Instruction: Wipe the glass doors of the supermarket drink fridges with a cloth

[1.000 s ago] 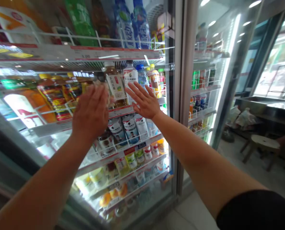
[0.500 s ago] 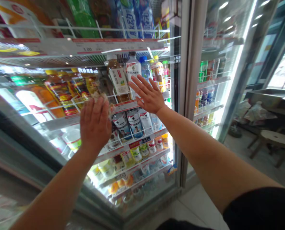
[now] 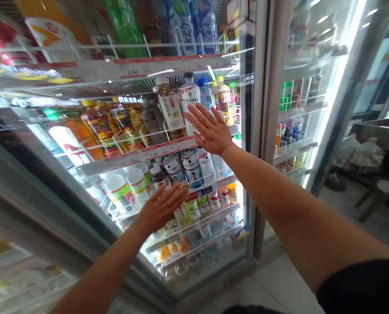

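Note:
My right hand (image 3: 213,129) lies flat with spread fingers on the glass door (image 3: 243,183) of a lit drinks fridge, in front of a tea bottle (image 3: 171,111) and a white-labelled bottle (image 3: 190,96). My left hand (image 3: 163,207) is lower on the same glass, fingers stretched out flat and pointing right, over the shelf of small cups and bottles (image 3: 199,205). Whether anything lies under its palm is hidden.
A metal door frame (image 3: 268,131) separates this door from a second fridge door (image 3: 299,113) with cans to the right. A wooden stool (image 3: 387,192) and bagged things (image 3: 361,152) stand on the floor at far right. Wire shelves carry several bottles.
My left hand has slid down the glass from the middle shelf to the lower shelves and turned sideways. A pale crumpled thing seen at its fingertips before no longer shows. My right hand stays put.

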`<state>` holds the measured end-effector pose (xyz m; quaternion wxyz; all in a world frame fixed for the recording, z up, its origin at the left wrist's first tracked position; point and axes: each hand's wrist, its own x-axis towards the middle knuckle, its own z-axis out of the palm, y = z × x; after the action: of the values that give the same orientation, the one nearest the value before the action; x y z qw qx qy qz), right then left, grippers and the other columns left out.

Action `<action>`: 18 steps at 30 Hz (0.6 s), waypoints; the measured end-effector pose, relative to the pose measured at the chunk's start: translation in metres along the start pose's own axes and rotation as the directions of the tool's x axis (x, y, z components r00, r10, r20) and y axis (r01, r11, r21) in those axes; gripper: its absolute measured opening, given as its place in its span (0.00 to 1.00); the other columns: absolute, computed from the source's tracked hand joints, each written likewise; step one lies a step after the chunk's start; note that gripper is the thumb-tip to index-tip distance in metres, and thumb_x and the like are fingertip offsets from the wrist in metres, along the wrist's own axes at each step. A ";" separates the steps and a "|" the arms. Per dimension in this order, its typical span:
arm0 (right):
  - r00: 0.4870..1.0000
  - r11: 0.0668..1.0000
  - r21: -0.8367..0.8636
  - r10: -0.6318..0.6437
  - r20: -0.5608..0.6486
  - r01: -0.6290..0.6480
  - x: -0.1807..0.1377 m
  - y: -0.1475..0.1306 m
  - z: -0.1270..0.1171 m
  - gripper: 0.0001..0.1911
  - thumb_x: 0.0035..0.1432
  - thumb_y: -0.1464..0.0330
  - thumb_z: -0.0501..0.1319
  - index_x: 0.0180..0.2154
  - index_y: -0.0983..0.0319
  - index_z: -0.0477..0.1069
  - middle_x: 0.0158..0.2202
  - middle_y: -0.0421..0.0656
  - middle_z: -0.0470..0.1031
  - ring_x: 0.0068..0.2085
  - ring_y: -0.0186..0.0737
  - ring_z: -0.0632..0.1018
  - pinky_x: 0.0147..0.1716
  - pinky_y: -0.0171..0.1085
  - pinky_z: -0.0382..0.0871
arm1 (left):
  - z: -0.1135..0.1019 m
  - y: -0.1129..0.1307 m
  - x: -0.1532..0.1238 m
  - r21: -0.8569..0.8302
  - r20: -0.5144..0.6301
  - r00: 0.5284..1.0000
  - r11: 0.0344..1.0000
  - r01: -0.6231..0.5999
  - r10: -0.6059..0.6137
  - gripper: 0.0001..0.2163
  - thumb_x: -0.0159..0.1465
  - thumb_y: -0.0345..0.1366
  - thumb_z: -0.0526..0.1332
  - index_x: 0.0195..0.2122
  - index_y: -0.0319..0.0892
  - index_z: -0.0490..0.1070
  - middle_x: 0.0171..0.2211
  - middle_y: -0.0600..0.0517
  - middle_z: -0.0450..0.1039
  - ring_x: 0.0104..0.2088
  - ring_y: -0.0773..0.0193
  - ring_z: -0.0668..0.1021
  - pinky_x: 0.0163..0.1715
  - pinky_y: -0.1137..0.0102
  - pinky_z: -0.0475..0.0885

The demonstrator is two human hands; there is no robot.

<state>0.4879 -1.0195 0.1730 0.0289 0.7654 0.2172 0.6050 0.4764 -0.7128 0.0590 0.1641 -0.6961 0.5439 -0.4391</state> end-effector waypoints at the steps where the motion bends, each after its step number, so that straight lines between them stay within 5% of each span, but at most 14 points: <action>1: 1.000 1.000 -0.002 -0.001 -0.004 0.001 0.000 0.000 0.001 0.31 0.67 0.67 0.45 0.70 0.54 0.53 0.72 0.36 0.53 0.73 0.38 0.52 0.74 0.50 0.38 | -0.008 -0.012 0.003 0.037 -0.010 1.000 0.999 0.021 -0.020 0.31 0.67 0.24 0.54 0.70 0.51 0.55 0.69 0.53 0.57 0.70 0.60 0.58 0.73 0.55 0.46; 3: 1.000 1.000 -0.007 -0.006 -0.011 0.006 0.000 0.001 0.002 0.31 0.67 0.67 0.46 0.70 0.54 0.53 0.72 0.36 0.52 0.73 0.38 0.52 0.74 0.50 0.39 | -0.029 -0.042 0.015 0.109 -0.123 0.978 0.977 0.184 -0.170 0.32 0.68 0.26 0.55 0.72 0.51 0.50 0.70 0.50 0.54 0.70 0.56 0.57 0.72 0.50 0.50; 5: 1.000 1.000 -0.018 -0.014 -0.015 0.014 0.000 0.001 0.003 0.31 0.67 0.67 0.46 0.70 0.54 0.53 0.72 0.36 0.52 0.73 0.38 0.52 0.74 0.50 0.39 | -0.045 -0.068 0.026 0.087 -0.266 0.890 0.910 0.405 -0.371 0.33 0.69 0.28 0.57 0.73 0.50 0.47 0.71 0.48 0.52 0.71 0.50 0.55 0.70 0.43 0.51; 7: 1.000 0.999 -0.030 -0.015 -0.020 0.015 0.000 0.001 0.004 0.31 0.67 0.67 0.46 0.70 0.54 0.53 0.72 0.36 0.52 0.73 0.38 0.52 0.74 0.49 0.39 | -0.051 -0.078 0.032 0.037 -0.341 0.820 0.865 0.501 -0.460 0.34 0.68 0.29 0.58 0.73 0.51 0.46 0.72 0.48 0.49 0.72 0.47 0.53 0.69 0.42 0.52; 8: 1.000 0.999 -0.031 -0.011 -0.020 0.010 0.000 0.001 0.003 0.31 0.67 0.68 0.46 0.70 0.54 0.53 0.72 0.36 0.52 0.73 0.38 0.51 0.74 0.49 0.39 | -0.051 -0.077 0.032 0.029 -0.341 0.826 0.873 0.486 -0.448 0.34 0.68 0.29 0.58 0.73 0.51 0.46 0.72 0.49 0.48 0.72 0.47 0.52 0.69 0.43 0.52; 11: 1.000 1.000 -0.025 0.000 0.004 0.000 0.000 0.000 0.001 0.31 0.67 0.68 0.46 0.70 0.53 0.51 0.72 0.35 0.51 0.73 0.37 0.51 0.74 0.49 0.37 | -0.045 -0.070 0.027 0.085 -0.212 0.941 0.955 0.285 -0.263 0.35 0.68 0.28 0.58 0.73 0.52 0.46 0.71 0.50 0.52 0.72 0.52 0.53 0.71 0.49 0.52; 13: 1.000 1.000 -0.029 -0.003 0.019 0.004 -0.001 0.000 0.000 0.31 0.67 0.67 0.45 0.71 0.53 0.51 0.72 0.35 0.50 0.73 0.37 0.50 0.74 0.48 0.36 | -0.049 -0.075 0.025 0.126 -0.164 0.965 0.966 0.226 -0.204 0.34 0.68 0.29 0.59 0.73 0.53 0.46 0.70 0.50 0.55 0.71 0.52 0.56 0.71 0.48 0.51; 18: 1.000 1.000 -0.017 0.004 0.025 -0.004 0.000 0.000 0.000 0.31 0.68 0.67 0.45 0.71 0.52 0.50 0.72 0.35 0.50 0.73 0.38 0.50 0.74 0.49 0.36 | -0.074 -0.111 0.039 0.063 -0.384 0.816 0.870 0.490 -0.432 0.32 0.69 0.32 0.58 0.72 0.51 0.48 0.71 0.48 0.52 0.70 0.44 0.56 0.67 0.37 0.52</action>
<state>0.4879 -1.0196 0.1727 0.0370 0.7730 0.2102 0.5974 0.4867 -0.6901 0.1958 0.0057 -0.7000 0.3426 -0.6266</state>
